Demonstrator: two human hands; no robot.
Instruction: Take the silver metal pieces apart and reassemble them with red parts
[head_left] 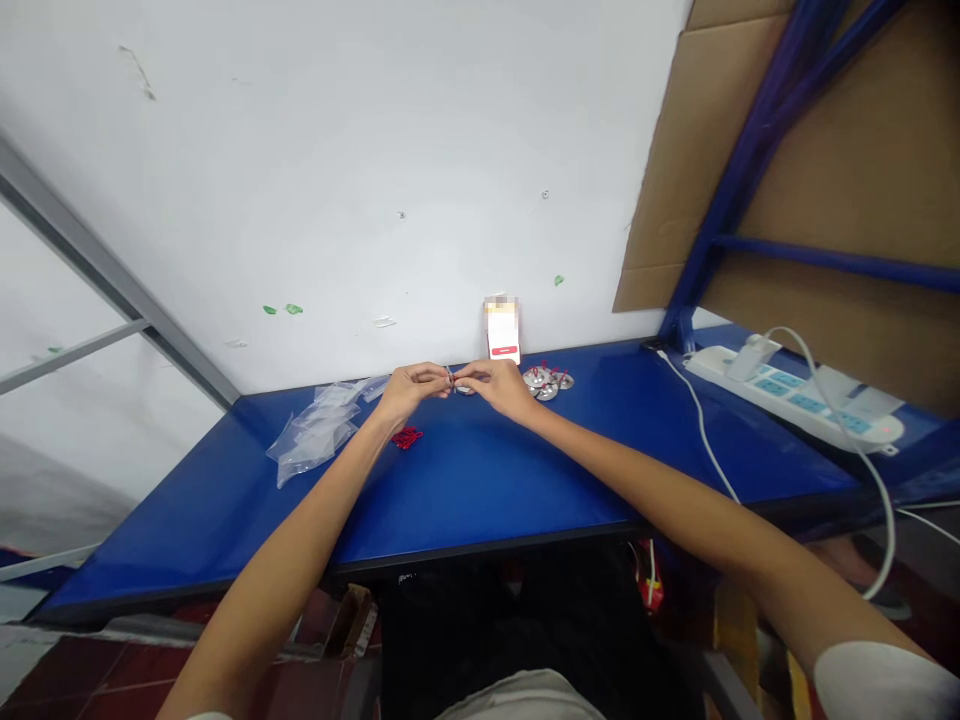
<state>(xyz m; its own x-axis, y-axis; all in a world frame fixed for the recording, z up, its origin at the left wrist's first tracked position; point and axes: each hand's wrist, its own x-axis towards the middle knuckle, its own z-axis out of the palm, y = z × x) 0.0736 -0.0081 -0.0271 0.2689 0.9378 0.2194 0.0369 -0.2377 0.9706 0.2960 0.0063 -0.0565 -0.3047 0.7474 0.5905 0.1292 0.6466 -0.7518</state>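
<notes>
My left hand and my right hand meet above the blue table, fingertips pinched together. Between them is a small silvery disc, seen nearly edge-on; the fingers hide most of it. Another shiny metal piece shows just below my right fingers. Right of that hand lies a cluster of silvery metal discs with red cords on them. A small heap of red cords lies by my left wrist. Clear plastic bags are spread out to the left of my left hand.
A phone with a lit screen leans upright against the white wall. On the right are a white power strip and white cables. Blue metal posts and cardboard rise at the right end of the table.
</notes>
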